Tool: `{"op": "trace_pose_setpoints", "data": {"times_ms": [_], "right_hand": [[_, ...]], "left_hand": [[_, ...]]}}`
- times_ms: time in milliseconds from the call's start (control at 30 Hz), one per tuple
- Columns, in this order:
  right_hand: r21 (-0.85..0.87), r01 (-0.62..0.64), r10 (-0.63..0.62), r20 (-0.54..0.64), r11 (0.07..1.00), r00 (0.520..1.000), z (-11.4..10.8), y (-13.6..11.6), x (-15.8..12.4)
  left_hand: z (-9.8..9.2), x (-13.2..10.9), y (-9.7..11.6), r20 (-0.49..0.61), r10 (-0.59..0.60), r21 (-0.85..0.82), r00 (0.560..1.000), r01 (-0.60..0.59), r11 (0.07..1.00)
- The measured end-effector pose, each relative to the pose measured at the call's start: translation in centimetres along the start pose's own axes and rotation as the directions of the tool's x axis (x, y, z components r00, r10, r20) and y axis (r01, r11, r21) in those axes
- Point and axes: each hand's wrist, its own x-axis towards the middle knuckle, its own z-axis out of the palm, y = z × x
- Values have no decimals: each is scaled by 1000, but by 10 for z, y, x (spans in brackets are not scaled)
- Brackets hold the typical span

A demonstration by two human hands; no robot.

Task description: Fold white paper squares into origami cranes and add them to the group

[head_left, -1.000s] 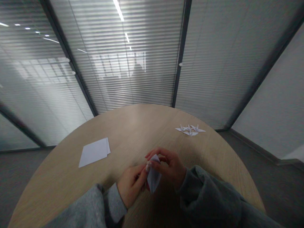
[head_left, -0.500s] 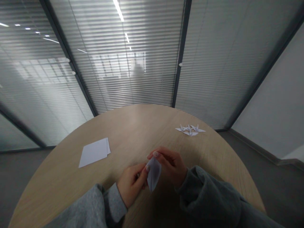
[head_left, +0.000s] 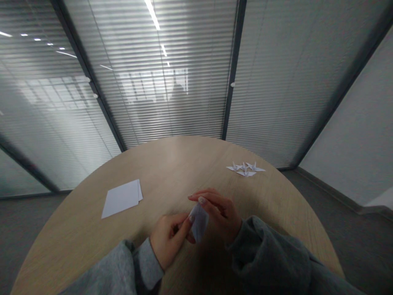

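Observation:
A small folded piece of white paper (head_left: pixel 200 224) is held between my two hands, above the near part of the table. My left hand (head_left: pixel 172 235) pinches its left edge, thumb on top and fingers behind. At the paper's upper corner, my right hand (head_left: pixel 219 211) has its thumb and index finger closed on the tip. The underside of the paper and some of the fingertips are hidden.
On the round wooden table (head_left: pixel 172 164), several folded paper cranes (head_left: pixel 245 169) sit in a group at the far right. A stack of white paper sheets (head_left: pixel 121 198) lies to the left. Glass panels with blinds (head_left: pixel 172 110) stand behind the table.
The folded paper has tilted, and its lower point looks shorter and blunter. The right fingers have shifted slightly at the top corner; both hands otherwise keep their places.

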Motion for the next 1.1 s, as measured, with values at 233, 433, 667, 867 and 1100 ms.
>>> {"op": "trace_pose_setpoints", "data": {"times_ms": [233,433,667,867,1100], "right_hand": [[39,-8,7,20,999,1000,-3,3,0],[1,-44,44,94,999,995,-3,4,-1],[-9,-81,81,126,997,989,-2,2,1],[72,-50,35,188,996,981,-3,2,1],[149,-187,154,206,971,966,0,12,1]], "left_hand": [[2,5,-4,-54,-138,-297,989,116,948],[0,9,-5,-19,-259,-501,966,215,838],[-1,8,-4,-8,-231,-529,973,192,827],[-2,11,-7,-9,-276,-594,961,217,774],[-1,8,-9,-38,-236,-566,971,174,806]]}}
